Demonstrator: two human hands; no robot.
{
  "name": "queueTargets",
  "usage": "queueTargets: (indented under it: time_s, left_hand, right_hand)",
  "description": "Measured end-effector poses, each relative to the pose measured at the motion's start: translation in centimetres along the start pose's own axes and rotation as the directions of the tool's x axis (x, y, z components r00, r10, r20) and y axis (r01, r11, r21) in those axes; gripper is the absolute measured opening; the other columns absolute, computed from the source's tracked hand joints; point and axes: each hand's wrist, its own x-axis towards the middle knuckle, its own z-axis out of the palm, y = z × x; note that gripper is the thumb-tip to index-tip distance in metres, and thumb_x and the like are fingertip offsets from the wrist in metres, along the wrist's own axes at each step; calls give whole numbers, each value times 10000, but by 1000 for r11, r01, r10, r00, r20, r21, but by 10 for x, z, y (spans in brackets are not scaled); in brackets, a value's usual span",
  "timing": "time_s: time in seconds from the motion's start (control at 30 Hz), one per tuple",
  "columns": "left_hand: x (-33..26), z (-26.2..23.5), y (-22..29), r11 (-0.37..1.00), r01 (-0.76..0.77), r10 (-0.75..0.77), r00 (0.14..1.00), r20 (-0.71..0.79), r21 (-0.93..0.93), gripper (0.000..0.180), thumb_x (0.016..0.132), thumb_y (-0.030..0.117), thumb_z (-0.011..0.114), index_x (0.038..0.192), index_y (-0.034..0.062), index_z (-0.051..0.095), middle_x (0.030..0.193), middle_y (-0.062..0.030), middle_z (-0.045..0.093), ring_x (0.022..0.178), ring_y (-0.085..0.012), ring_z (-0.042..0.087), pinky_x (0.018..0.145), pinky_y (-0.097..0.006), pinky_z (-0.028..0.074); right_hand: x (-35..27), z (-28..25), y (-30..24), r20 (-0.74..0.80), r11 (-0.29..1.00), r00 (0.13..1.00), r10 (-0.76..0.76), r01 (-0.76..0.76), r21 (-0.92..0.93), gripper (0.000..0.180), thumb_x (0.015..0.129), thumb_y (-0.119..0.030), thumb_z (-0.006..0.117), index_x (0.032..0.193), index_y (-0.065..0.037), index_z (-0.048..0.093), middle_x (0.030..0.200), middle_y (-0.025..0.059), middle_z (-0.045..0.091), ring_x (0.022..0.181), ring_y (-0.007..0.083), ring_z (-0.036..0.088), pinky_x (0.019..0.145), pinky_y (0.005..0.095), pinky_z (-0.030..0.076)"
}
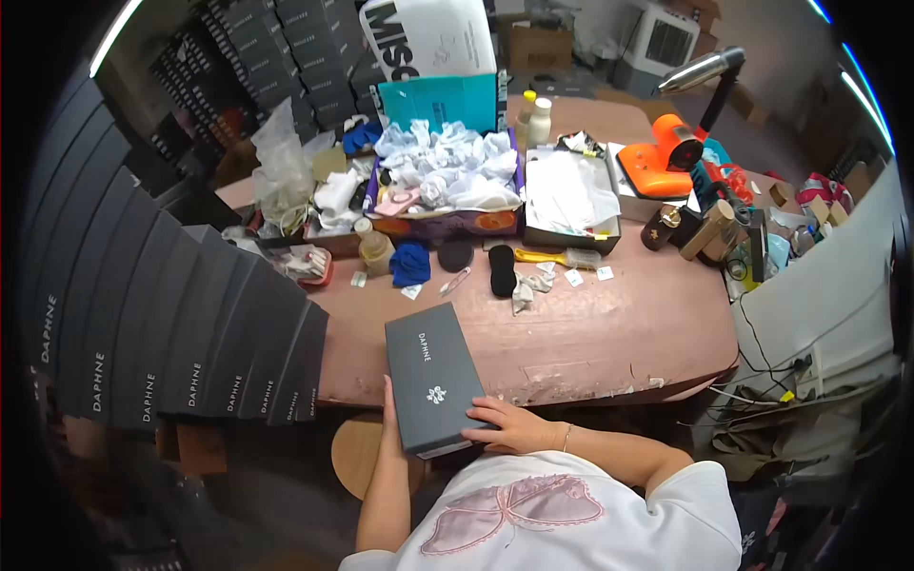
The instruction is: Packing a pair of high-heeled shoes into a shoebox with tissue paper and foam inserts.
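Observation:
A closed dark grey shoebox with a pale flower print on its lid is at the table's near edge, tilted slightly. My left hand grips its left side; most of those fingers are hidden by the box. On the near right corner lies my right hand, its fingers over the lid's edge and holding it from that side. Beyond the box a black oval sponge or brush, a crumpled pale cloth and a yellow-handled brush lie on the pink tabletop.
Stacked dark shoeboxes rise close on my left. Along the table's back stand a carton of crumpled white paper, a box of white sheets and an orange device. A blue cloth and bottle sit left of centre.

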Motion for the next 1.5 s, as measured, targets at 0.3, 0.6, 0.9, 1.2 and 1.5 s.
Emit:
queueTargets:
  time_s: [0.3, 0.6, 0.9, 1.2, 1.5]
  left_hand:
    - [35, 9, -28, 530, 53, 453, 826, -335, 846, 727, 869, 258, 672, 1393, -66, 287, 1353, -214, 438, 1196, -288, 476, 976, -359, 413]
    - [93, 30, -32, 376, 236, 555, 717, -422, 896, 715, 950, 429, 508, 1376, -104, 294, 1311, -274, 452, 1127, -325, 528, 942, -359, 444]
    - [104, 39, -30, 9, 282, 764, 617, -189, 959, 578, 936, 472, 514, 1176, -52, 558, 1067, -290, 620, 959, -400, 606, 849, -441, 478]
    - [120, 72, -27, 16, 305, 609, 752, -251, 952, 593, 954, 464, 472, 1211, -69, 510, 1113, -290, 590, 986, -387, 597, 865, -425, 472]
    - [112, 78, -17, 166, 496, 638, 605, -476, 852, 615, 974, 446, 432, 1278, -89, 435, 1199, -290, 546, 1042, -367, 583, 891, -408, 461]
  right_hand:
    - [-37, -6, 125, -9, 789, 847, 531, -491, 370, 349, 899, -281, 580, 1138, -26, 588, 1149, 160, 573, 1047, 343, 561, 896, 402, 465]
    - [-73, -8, 262, -29, 776, 821, 571, -527, 348, 183, 889, -198, 563, 996, -51, 587, 972, 150, 602, 904, 348, 593, 777, 425, 479]
    - [-61, 7, 277, -96, 557, 639, 763, -576, 599, 188, 905, -236, 576, 932, -54, 540, 807, 168, 609, 753, 370, 612, 677, 440, 485]
    - [-65, 10, 282, -57, 557, 639, 767, -618, 555, 193, 925, -257, 546, 976, -73, 519, 887, 159, 583, 806, 366, 604, 718, 437, 491]
    - [-59, 7, 281, -92, 571, 591, 801, -709, 414, 189, 880, -239, 630, 1009, -102, 623, 842, 141, 637, 762, 338, 638, 678, 398, 528]
